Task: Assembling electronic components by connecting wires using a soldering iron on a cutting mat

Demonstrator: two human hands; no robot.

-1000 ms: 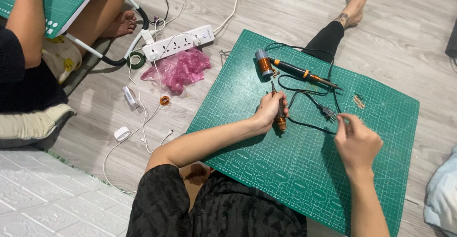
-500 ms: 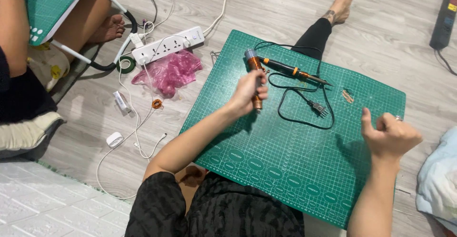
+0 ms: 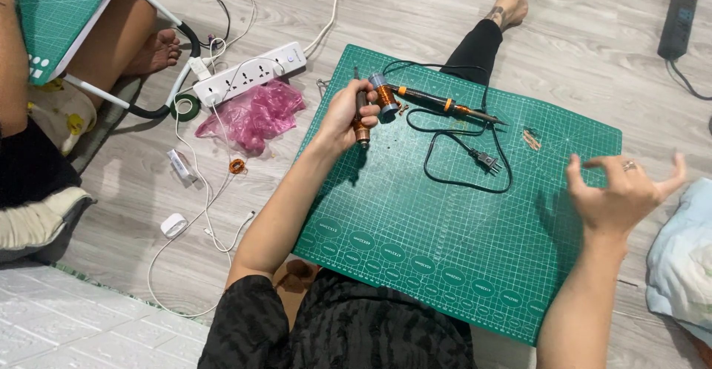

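Now the left hand (image 3: pixel 348 117) is gripping a small screwdriver (image 3: pixel 361 120) beside the wire spool (image 3: pixel 383 96), while the right hand (image 3: pixel 619 191) is hovering open-fingered above the green mat (image 3: pixel 445 243).

Two green cutting mats (image 3: pixel 460 243) (image 3: pixel 55 5); two power strips (image 3: pixel 248 72) (image 3: pixel 681 2); one soldering iron (image 3: pixel 437 103); one pink bag (image 3: pixel 256 115).

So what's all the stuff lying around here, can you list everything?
cutting mat: one, green, on the lap
soldering iron: one, black and orange, on the mat, cord unplugged
copper wire spool: one, by the left hand
power strip: one, white, on the floor
plastic bag: one, pink, beside the strip
tape roll: one, green
black power strip: one, top right
left hand: grips a slim brown tool
right hand: open, empty
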